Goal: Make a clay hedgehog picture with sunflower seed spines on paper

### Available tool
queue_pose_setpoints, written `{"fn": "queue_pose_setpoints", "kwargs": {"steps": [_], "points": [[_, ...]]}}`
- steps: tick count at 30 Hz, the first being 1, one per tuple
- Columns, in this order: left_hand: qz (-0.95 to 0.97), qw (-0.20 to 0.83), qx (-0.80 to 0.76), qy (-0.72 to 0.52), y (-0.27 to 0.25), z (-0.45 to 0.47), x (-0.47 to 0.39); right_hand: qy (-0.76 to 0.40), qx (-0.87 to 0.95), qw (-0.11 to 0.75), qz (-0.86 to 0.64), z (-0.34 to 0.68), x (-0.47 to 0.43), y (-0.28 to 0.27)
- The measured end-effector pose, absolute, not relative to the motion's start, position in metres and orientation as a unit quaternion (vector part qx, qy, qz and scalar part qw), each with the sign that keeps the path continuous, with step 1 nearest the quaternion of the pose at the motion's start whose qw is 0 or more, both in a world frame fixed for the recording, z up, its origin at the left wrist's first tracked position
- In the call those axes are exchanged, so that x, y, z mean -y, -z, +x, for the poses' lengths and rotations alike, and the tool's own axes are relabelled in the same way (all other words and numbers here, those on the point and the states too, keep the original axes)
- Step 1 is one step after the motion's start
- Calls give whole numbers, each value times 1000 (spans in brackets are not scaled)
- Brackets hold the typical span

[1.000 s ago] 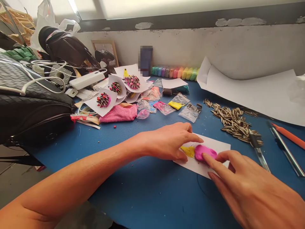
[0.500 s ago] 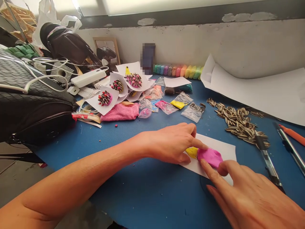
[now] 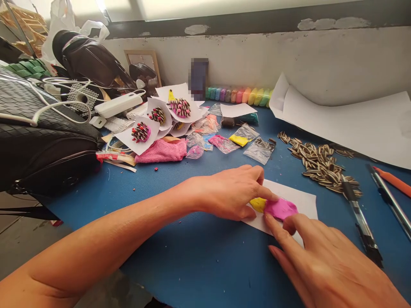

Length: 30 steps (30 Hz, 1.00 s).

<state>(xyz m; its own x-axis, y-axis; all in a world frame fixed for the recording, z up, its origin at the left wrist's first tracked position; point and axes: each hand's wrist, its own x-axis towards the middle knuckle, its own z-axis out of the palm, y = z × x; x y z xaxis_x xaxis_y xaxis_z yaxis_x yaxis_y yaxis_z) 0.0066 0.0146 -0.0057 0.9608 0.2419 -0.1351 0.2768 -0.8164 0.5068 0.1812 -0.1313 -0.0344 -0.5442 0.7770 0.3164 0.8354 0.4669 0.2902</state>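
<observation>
A flattened piece of pink modelling clay (image 3: 282,208) lies on a small white sheet of paper (image 3: 303,199), with yellow clay (image 3: 258,205) joined to its left end. My left hand (image 3: 233,192) rests over the paper's left part, its index fingertip on the upper edge of the pink clay and its thumb on the paper below the yellow. From the lower right my right hand (image 3: 321,252) reaches in, fingers extended, the index fingertip against the pink clay's lower left edge. Neither hand grips anything.
Sunflower seeds (image 3: 321,162) are heaped right of the paper, beside a pen (image 3: 361,220). Behind lie clay packets (image 3: 242,136), a pink cloth (image 3: 162,151) and seed-covered clay figures (image 3: 180,108) on papers. A black bag (image 3: 48,141) stands left; a large paper sheet (image 3: 346,124) curls at back right.
My right hand has shifted slightly left and its index fingertip has moved along the pink clay's lower edge toward the yellow. My left hand has stayed in place.
</observation>
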Motion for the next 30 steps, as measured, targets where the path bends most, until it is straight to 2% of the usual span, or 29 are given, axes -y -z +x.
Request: {"fn": "queue_pose_setpoints", "kwargs": {"steps": [9, 14, 18, 23, 30], "points": [[950, 274, -142, 39, 5, 7, -16, 204, 837, 46, -506, 200, 144, 43], [951, 271, -145, 32, 7, 7, -14, 238, 846, 41, -475, 195, 141, 40], [952, 264, -151, 45, 6, 7, -14, 239, 854, 65, -458, 192, 140, 37], [953, 267, -142, 24, 8, 6, -17, 172, 838, 125, -502, 198, 141, 36], [950, 269, -158, 14, 11, 10, -19, 151, 824, 124, -531, 198, 122, 32]]}}
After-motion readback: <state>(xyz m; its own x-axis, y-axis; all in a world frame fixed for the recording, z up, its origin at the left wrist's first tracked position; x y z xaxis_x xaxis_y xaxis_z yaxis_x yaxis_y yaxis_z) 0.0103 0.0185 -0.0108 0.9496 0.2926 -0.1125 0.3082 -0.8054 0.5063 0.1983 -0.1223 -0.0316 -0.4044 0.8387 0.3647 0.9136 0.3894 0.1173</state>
